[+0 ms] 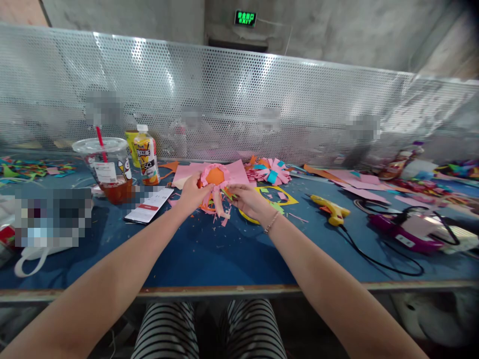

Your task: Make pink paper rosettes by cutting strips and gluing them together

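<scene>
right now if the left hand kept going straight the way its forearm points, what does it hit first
Likely the pink and orange paper flower that the left hand already grips. Past it lie the pink paper sheets, then the perforated metal screen. Depth is hard to judge from this single view.

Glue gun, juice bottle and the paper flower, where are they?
glue gun [331,209], head view, on its yellow body.
juice bottle [147,157], head view, on its label.
paper flower [214,176], head view, on its orange middle.
</scene>
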Demonstrator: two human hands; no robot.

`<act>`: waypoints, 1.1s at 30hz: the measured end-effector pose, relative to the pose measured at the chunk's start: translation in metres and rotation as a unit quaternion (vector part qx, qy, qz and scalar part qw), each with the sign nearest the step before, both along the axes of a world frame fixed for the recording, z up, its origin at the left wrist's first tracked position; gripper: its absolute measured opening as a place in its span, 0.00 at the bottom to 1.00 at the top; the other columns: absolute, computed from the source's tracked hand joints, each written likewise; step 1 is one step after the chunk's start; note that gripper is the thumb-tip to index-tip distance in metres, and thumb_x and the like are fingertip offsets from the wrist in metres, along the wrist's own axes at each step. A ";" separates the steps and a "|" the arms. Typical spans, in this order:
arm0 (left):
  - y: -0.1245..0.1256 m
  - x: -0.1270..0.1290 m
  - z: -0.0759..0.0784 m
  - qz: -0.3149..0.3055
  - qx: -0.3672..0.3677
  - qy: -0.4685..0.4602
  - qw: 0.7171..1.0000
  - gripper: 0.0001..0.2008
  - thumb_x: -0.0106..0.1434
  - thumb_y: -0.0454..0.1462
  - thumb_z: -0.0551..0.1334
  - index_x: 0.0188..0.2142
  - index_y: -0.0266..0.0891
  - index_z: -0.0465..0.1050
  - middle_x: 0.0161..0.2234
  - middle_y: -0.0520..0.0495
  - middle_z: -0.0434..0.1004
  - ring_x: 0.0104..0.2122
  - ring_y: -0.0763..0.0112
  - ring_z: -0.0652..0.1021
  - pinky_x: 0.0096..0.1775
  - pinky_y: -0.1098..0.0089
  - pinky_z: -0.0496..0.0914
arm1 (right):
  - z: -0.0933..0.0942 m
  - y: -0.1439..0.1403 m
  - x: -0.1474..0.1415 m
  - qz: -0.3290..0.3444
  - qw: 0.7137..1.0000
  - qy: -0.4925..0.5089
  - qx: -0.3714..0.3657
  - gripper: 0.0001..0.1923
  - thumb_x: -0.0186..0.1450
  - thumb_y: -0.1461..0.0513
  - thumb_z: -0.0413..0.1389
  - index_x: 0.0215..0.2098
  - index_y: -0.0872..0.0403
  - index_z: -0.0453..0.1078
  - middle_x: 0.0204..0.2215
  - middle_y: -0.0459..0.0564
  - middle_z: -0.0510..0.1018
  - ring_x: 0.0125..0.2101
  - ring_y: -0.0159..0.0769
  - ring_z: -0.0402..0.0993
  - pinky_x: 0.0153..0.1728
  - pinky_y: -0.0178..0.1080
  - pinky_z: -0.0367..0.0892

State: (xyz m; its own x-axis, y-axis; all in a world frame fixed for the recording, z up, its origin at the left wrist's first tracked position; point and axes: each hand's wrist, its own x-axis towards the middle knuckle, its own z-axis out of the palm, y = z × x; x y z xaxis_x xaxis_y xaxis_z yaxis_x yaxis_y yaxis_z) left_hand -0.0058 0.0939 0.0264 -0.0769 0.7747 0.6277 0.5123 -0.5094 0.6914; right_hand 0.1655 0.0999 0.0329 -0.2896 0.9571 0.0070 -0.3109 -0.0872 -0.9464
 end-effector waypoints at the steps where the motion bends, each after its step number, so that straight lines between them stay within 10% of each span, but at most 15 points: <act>1: 0.000 0.000 0.001 0.004 0.001 0.004 1.000 0.09 0.51 0.37 0.61 0.32 0.36 0.67 0.28 0.51 0.69 0.29 0.71 0.69 0.32 0.70 0.64 | 0.001 0.000 0.000 0.002 1.000 0.002 0.000 0.04 0.48 0.70 0.59 0.23 0.57 0.71 0.25 0.44 0.73 0.26 0.26 0.69 0.31 0.32 0.66; 11: -0.001 -0.001 0.004 0.029 -0.007 0.013 0.999 0.09 0.49 0.37 0.62 0.31 0.37 0.67 0.27 0.51 0.70 0.29 0.69 0.70 0.33 0.69 0.65 | 0.000 0.002 0.003 0.009 1.000 -0.011 0.004 0.05 0.50 0.70 0.59 0.25 0.56 0.72 0.24 0.44 0.74 0.25 0.26 0.68 0.29 0.31 0.64; 20: 0.014 -0.002 -0.011 -0.129 -0.044 -0.162 0.977 0.15 0.47 0.38 0.64 0.35 0.36 0.68 0.31 0.50 0.73 0.29 0.73 0.72 0.34 0.70 0.67 | -0.005 0.009 0.012 0.055 0.998 -0.023 0.010 0.05 0.49 0.65 0.62 0.25 0.57 0.72 0.25 0.46 0.76 0.26 0.26 0.70 0.29 0.30 0.65; 33: 0.008 0.001 -0.008 -0.063 -0.035 -0.008 0.997 0.13 0.48 0.40 0.64 0.32 0.36 0.68 0.27 0.52 0.68 0.27 0.73 0.68 0.32 0.70 0.64 | -0.009 0.009 0.005 0.006 0.991 -0.103 0.081 0.16 0.44 0.55 0.65 0.22 0.57 0.69 0.18 0.43 0.70 0.19 0.23 0.62 0.20 0.29 0.56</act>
State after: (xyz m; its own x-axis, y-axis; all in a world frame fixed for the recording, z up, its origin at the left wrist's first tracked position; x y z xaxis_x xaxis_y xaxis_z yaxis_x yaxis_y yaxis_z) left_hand -0.0046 0.1016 0.0179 0.0146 0.8201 0.5720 0.4364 -0.5199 0.7343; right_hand 0.1704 0.1093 0.0235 -0.3117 0.9449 0.1003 -0.1086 0.0694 -0.9917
